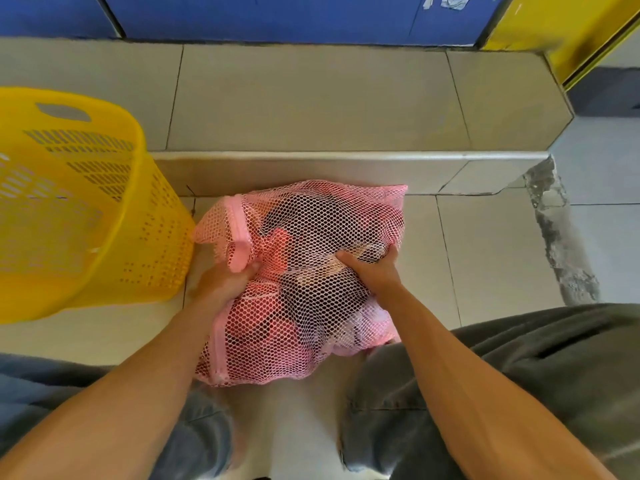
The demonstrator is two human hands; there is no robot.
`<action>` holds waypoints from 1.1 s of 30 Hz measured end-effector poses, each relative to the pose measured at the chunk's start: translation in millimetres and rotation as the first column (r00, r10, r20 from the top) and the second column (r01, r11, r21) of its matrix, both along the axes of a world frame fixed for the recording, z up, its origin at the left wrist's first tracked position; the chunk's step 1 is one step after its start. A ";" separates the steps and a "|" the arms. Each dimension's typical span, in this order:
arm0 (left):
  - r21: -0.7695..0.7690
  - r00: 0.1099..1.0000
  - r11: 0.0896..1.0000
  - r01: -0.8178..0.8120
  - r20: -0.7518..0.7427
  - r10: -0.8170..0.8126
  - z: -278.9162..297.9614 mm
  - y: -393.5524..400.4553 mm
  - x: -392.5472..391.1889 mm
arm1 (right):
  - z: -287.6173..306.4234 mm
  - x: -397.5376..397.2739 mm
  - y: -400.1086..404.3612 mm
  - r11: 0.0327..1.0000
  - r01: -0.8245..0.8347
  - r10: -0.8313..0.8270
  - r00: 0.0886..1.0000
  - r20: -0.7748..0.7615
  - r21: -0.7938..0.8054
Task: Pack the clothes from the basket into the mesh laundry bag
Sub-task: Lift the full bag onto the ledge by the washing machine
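A pink mesh laundry bag (311, 216) lies on the tiled floor in front of my knees, bulging with dark and red clothes (322, 296) that show through the net. My left hand (221, 280) grips a bunch of the mesh by the pink zipper edge on the bag's left side. My right hand (372, 270) grips the mesh and the clothes under it near the bag's right middle. The yellow plastic basket (86, 202) stands tilted at the left, touching the bag's corner; no clothes show inside it.
A low tiled step (311, 109) runs across just behind the bag. A blue wall (277, 15) and a yellow panel (568, 32) lie beyond it. My legs in grey trousers (519, 375) frame the bag. Cracked concrete (554, 237) marks the floor at the right.
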State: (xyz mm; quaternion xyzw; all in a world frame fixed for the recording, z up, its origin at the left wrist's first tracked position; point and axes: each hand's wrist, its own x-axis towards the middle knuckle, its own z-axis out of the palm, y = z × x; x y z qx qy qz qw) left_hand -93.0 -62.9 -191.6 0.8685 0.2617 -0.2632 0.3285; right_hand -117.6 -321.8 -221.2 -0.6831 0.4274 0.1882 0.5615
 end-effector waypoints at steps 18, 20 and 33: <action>-0.234 0.994 0.967 -0.103 -0.069 0.089 -12.6 14.3 -1.5 | 9.8 -4.5 5.8 0.993 -0.104 0.106 0.994 0.038 -0.054; -0.217 0.991 0.974 -0.064 -0.132 0.036 -14.2 15.7 -0.1 | 9.7 -7.8 10.3 0.994 -0.110 0.107 0.991 0.078 0.024; -0.536 0.917 0.759 -0.370 -0.081 0.390 -2.5 16.4 -12.5 | 31.1 -8.5 14.5 0.999 0.022 -0.016 0.987 0.160 -0.037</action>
